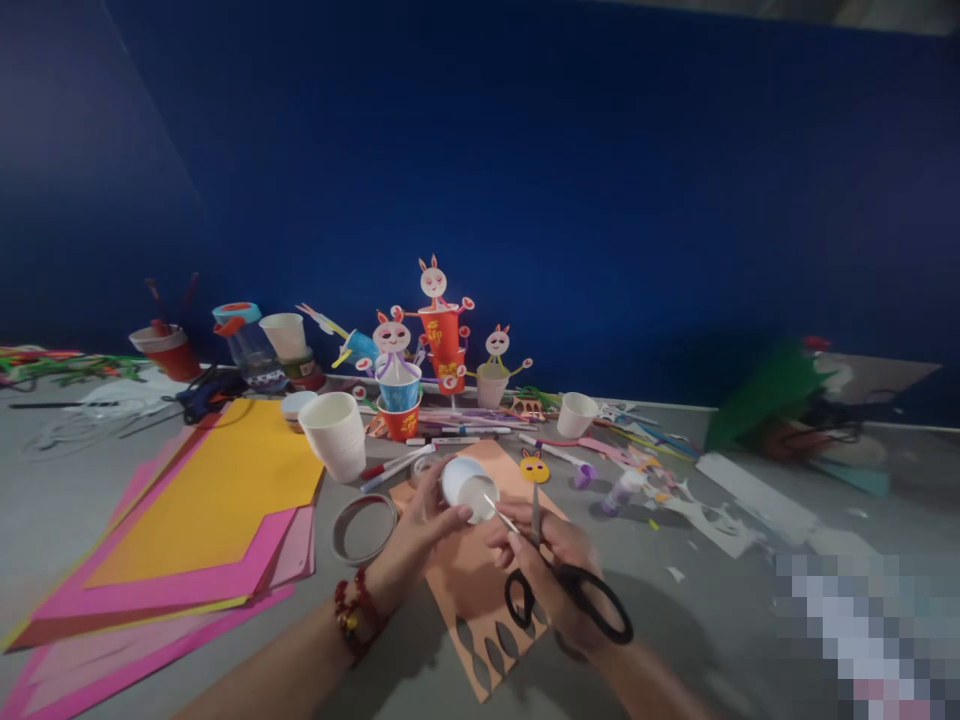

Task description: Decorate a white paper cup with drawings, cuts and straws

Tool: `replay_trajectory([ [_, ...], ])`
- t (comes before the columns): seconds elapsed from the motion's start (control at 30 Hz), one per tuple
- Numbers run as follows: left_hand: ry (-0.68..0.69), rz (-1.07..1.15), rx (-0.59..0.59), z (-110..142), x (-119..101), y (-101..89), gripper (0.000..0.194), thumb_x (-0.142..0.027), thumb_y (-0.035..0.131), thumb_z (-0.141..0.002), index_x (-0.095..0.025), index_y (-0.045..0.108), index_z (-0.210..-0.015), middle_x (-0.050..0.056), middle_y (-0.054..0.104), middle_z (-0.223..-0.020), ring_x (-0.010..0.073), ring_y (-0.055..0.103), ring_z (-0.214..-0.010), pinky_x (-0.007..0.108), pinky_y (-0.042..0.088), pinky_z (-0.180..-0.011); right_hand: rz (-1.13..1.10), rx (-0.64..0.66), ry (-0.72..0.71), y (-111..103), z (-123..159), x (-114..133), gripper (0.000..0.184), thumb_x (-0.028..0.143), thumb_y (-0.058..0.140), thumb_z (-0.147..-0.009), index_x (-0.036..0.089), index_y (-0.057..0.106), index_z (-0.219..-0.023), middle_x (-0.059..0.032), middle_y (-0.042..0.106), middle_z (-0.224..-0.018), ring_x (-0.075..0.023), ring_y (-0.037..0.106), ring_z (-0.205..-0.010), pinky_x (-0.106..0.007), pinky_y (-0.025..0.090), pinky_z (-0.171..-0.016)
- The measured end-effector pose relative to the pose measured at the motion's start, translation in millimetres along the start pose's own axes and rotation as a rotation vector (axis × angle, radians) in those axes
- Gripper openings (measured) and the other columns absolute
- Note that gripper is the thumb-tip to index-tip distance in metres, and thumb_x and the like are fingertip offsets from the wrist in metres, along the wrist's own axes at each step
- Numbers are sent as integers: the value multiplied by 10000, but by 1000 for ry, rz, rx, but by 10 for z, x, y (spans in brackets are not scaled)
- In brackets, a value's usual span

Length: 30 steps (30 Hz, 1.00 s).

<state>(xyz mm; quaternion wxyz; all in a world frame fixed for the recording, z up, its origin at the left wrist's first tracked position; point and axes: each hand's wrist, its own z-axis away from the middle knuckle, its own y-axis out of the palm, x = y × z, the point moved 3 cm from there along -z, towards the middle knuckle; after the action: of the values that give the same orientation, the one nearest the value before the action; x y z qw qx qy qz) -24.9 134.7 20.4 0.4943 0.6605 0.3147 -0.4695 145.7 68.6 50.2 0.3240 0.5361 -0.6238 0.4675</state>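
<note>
My left hand is closed around a small white paper cup, tilted with one end towards me. Whether that end is the mouth or the base is hard to make out. In my right hand is a pair of black-handled scissors, blades spread apart. One blade tip reaches the near end of the cup; the other points up and away. Beneath both hands lies an orange sheet with leaf-shaped holes along its near edge. A yellow rabbit face cutout rests just beyond my right hand.
A tape roll and stacked white cups stand left, beside coloured paper. Behind are rabbit figures on red cups, blue cups and a white cup. Markers, a glue stick and paper scraps lie around.
</note>
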Motion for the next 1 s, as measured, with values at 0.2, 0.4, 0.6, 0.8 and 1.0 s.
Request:
replay_trajectory([
  [0.2, 11, -53, -7, 12, -22, 17, 699, -356, 796, -721, -294, 497, -1350, 55, 626, -1166, 249, 583, -1079, 307, 541, -828, 32, 58, 18, -3, -29, 53, 314, 348, 502, -969, 223, 672, -1202, -72, 761, -918, -183, 718, -731, -289, 586, -692],
  [0.4, 34, -110, -14, 5, -87, 43, 644, -371, 814, -693, -254, 532, -1260, 68, 617, -1199, 266, 598, -1089, 347, 522, -892, -33, 41, 72, 7, -61, -11, 298, 413, 550, -947, 211, 689, -1116, -60, 753, -865, -190, 718, -714, -289, 578, -682],
  [0.6, 72, -243, -13, -11, -118, 14, 669, -350, 819, -701, -239, 491, -1273, 92, 587, -1241, 296, 576, -1171, 384, 499, -956, -46, 67, 158, -28, -92, -96, 283, 414, 557, -944, 190, 667, -1077, -72, 762, -876, -184, 732, -708, -269, 570, -647],
  [0.8, 74, -352, 12, -33, -97, -32, 667, -363, 803, -721, -237, 472, -1286, 107, 557, -1304, 296, 565, -1195, 365, 511, -935, 363, 143, -103, -118, -163, 63, 209, 275, 518, -935, 230, 722, -929, -21, 749, -776, -184, 705, -711, -254, 516, -638],
  [1.0, 93, -428, 16, -25, -113, 2, 652, -371, 780, -737, -236, 451, -1284, 102, 568, -1260, 282, 594, -1137, 353, 547, -864, 18, 96, 96, -87, -144, -30, 228, 385, 548, -928, 207, 688, -959, -43, 751, -819, -180, 699, -703, -272, 537, -656],
])
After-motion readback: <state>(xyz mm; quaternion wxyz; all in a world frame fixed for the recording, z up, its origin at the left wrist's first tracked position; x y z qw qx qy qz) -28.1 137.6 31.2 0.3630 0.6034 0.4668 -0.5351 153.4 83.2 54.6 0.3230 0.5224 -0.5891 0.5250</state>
